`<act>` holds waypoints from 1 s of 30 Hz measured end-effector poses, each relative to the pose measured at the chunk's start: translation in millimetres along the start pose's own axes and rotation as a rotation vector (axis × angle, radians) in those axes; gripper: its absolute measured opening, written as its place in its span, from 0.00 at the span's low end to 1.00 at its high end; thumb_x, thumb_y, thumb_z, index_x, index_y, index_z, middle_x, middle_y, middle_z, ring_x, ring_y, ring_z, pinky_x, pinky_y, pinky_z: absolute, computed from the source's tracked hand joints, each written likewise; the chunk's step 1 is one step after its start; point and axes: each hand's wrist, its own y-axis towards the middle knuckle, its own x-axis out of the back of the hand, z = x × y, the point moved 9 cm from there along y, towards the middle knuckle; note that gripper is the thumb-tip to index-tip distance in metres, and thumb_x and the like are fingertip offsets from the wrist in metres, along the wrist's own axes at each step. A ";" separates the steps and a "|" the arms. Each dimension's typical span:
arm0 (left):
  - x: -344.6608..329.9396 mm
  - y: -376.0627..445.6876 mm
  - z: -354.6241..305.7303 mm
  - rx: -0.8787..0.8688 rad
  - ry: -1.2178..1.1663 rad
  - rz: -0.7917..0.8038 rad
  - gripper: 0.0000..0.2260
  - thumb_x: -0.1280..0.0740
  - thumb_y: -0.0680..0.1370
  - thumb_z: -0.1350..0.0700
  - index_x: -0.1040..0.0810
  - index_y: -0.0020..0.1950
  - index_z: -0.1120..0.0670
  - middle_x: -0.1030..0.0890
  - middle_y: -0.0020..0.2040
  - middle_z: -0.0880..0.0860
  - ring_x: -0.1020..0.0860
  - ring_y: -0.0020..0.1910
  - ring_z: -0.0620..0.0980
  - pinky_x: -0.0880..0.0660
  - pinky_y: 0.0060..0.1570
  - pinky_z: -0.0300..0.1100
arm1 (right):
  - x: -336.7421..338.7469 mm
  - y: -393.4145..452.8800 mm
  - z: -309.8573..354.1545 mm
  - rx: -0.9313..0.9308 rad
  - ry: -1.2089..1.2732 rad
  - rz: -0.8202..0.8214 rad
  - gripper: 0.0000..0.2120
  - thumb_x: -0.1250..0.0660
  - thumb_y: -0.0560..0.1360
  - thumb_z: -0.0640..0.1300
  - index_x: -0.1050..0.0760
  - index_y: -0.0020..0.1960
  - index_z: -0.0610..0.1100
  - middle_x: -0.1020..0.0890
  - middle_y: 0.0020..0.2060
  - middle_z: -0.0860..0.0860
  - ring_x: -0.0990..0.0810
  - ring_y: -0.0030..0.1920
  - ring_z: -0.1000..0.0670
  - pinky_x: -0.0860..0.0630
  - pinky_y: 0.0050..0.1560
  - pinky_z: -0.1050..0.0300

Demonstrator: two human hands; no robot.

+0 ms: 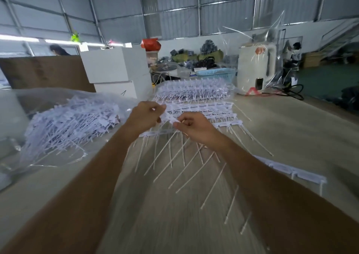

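My left hand (144, 115) and my right hand (196, 128) are raised over the table and pinch between them a white plastic strip of tag ties (169, 117). Long thin white tails (174, 156) hang from the strip and fan out below my hands. More rows of the same tag strips (213, 111) lie flat on the table just beyond my hands. Another strip (291, 173) lies beside my right forearm.
A tangled heap of ties in clear plastic (66, 121) sits at left. A stacked pile of strips (194, 90) is behind, with white boxes (114, 69), a blue basket (217, 73) and a white kettle (256, 69) beyond. People stand far off at both sides.
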 end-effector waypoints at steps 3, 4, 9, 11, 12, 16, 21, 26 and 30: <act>-14.1 -4.8 -1.7 0.016 -0.192 0.082 0.14 0.32 0.81 0.50 0.18 0.42 0.59 0.17 0.31 0.57 0.22 0.24 0.49 0.30 0.26 0.36 | -0.9 -1.3 -4.4 -0.021 0.039 0.002 0.08 0.29 0.78 0.43 0.20 0.46 0.37 0.27 0.24 0.52 0.29 0.28 0.52 0.31 0.33 0.58; -14.0 -5.2 -3.5 0.014 -0.233 0.067 0.14 0.32 0.81 0.52 0.18 0.40 0.60 0.18 0.30 0.59 0.23 0.23 0.50 0.30 0.25 0.36 | -1.9 -1.4 -5.2 -0.026 0.035 0.005 0.08 0.29 0.78 0.43 0.21 0.46 0.37 0.26 0.25 0.51 0.29 0.29 0.51 0.30 0.34 0.57; -17.3 -6.4 -11.0 0.079 -0.311 0.024 0.12 0.31 0.80 0.58 0.20 0.39 0.62 0.19 0.29 0.60 0.25 0.21 0.51 0.31 0.23 0.34 | -0.4 -1.3 -3.5 -0.012 -0.011 0.013 0.08 0.30 0.79 0.42 0.25 0.42 0.43 0.21 0.31 0.49 0.20 0.32 0.50 0.27 0.31 0.63; -19.5 -6.5 -8.8 0.127 -0.284 0.010 0.11 0.31 0.79 0.60 0.19 0.39 0.64 0.19 0.27 0.58 0.25 0.20 0.50 0.31 0.22 0.34 | -2.2 -1.1 -3.0 0.003 -0.081 0.016 0.08 0.31 0.79 0.42 0.26 0.42 0.45 0.21 0.29 0.51 0.19 0.31 0.49 0.25 0.35 0.59; -20.8 -7.0 -7.2 0.157 -0.279 -0.001 0.11 0.31 0.79 0.61 0.19 0.39 0.66 0.19 0.26 0.57 0.25 0.19 0.49 0.31 0.22 0.34 | -3.1 -0.9 -3.1 0.008 -0.113 0.017 0.08 0.31 0.79 0.42 0.26 0.42 0.44 0.21 0.30 0.51 0.19 0.31 0.49 0.23 0.38 0.55; -26.5 -10.9 3.5 0.321 -0.365 -0.026 0.09 0.32 0.77 0.66 0.21 0.37 0.68 0.23 0.21 0.56 0.29 0.16 0.47 0.32 0.19 0.34 | -3.8 -1.3 -0.7 0.057 -0.224 0.016 0.06 0.31 0.79 0.43 0.24 0.46 0.41 0.20 0.40 0.49 0.21 0.41 0.47 0.23 0.47 0.49; -23.9 -10.8 7.1 0.360 -0.410 -0.050 0.09 0.35 0.73 0.68 0.24 0.32 0.64 0.27 0.20 0.55 0.33 0.15 0.47 0.37 0.18 0.33 | -6.8 -7.2 11.0 0.179 -0.331 -0.013 0.06 0.31 0.79 0.42 0.24 0.48 0.40 0.19 0.41 0.45 0.22 0.41 0.44 0.27 0.41 0.51; -7.2 -1.8 -17.1 0.113 0.156 -0.069 0.09 0.36 0.75 0.57 0.28 0.36 0.58 0.26 0.31 0.55 0.28 0.29 0.53 0.33 0.33 0.42 | -8.2 -3.0 9.0 0.136 -0.286 -0.029 0.06 0.31 0.79 0.44 0.26 0.45 0.43 0.19 0.42 0.46 0.21 0.45 0.44 0.26 0.46 0.52; -19.6 -18.1 -68.1 -0.359 0.833 -0.157 0.07 0.41 0.83 0.55 0.27 0.55 0.57 0.21 0.45 0.62 0.21 0.44 0.64 0.34 0.38 0.48 | -5.9 3.1 -3.9 0.008 -0.282 -0.032 0.06 0.32 0.80 0.48 0.26 0.45 0.49 0.16 0.36 0.50 0.20 0.34 0.55 0.27 0.34 0.59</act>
